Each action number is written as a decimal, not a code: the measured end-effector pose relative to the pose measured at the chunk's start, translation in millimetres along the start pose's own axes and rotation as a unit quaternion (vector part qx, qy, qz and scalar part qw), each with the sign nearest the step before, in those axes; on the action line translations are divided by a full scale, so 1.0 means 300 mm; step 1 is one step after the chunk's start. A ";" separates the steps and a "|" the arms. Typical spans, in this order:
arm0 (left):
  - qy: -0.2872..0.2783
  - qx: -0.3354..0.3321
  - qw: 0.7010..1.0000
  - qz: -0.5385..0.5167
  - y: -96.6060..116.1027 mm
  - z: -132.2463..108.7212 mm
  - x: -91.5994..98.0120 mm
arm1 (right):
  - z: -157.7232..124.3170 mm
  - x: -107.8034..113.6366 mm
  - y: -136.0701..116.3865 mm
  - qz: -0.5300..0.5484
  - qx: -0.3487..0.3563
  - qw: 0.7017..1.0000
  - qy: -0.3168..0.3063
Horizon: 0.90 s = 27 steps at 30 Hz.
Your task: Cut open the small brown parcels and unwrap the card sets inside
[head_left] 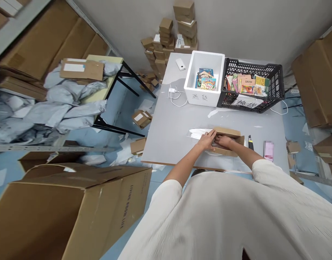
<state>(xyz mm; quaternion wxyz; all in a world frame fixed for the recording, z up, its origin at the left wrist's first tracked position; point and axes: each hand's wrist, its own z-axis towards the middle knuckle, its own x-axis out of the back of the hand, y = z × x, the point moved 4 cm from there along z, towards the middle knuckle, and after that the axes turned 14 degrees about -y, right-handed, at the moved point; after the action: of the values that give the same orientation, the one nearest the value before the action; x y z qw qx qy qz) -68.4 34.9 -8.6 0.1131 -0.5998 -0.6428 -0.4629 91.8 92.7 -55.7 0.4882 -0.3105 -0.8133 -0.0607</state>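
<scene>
Table point(166, 133), centre-right of frame, pale grey top. Small cardboard box point(227, 130) lies open near its front edge, just right of frame centre. Left hand point(208, 139) rests over the box's left end, a ring on one finger, fingers pointing toward the opening; whether they pinch the cardboard, cannot tell. Right hand point(222, 141) reaches inside the box, fingers partly hidden; cannot tell if it grips anything.

White wrapping point(197, 133) sticks out left of the box. Right of it: utility knife point(250, 143), black and yellow, then a pink phone-like object point(268, 150), its face blurred.

Upper right of centre: white bin point(202, 98), handwritten characters on its front, books point(208, 83) inside. Touching or just beside it, black plastic crate point(279, 85), holding more books point(248, 89), paper sign point(247, 102) on its front. White charger point(172, 91) with cable left of the bin.

Top centre: stacked cartons point(184, 12) by the wall. Left: grey parcels point(81, 109) heaped. Lower left: large open carton point(114, 206), printed "LIVING ROOM LIFE".
</scene>
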 end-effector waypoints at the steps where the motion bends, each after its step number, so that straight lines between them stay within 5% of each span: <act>1: -0.002 0.001 1.000 0.001 0.000 -0.001 -0.002 | 0.003 -0.009 -0.002 -0.003 0.027 0.999 -0.027; 4: -0.007 0.003 1.000 0.000 -0.002 -0.003 -0.004 | 0.013 -0.017 -0.001 0.000 0.074 0.995 -0.065; 13: 0.001 0.010 1.000 0.000 -0.001 -0.009 0.002 | 0.001 -0.022 0.004 0.010 0.047 0.993 -0.106; 21: 0.004 0.019 1.000 0.010 0.016 -0.005 0.030 | 0.023 0.023 -0.035 0.057 0.025 0.995 -0.077; 27: -0.007 0.027 0.999 0.021 0.022 -0.001 0.045 | -0.033 0.071 -0.059 -0.060 0.032 0.994 -0.088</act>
<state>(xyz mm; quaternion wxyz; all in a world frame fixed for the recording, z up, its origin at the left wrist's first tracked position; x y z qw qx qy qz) -66.2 42.7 4.1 0.1349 -0.6128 -0.6433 -0.4387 82.0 84.1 -29.3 0.4200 -0.2494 -0.8718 -0.0365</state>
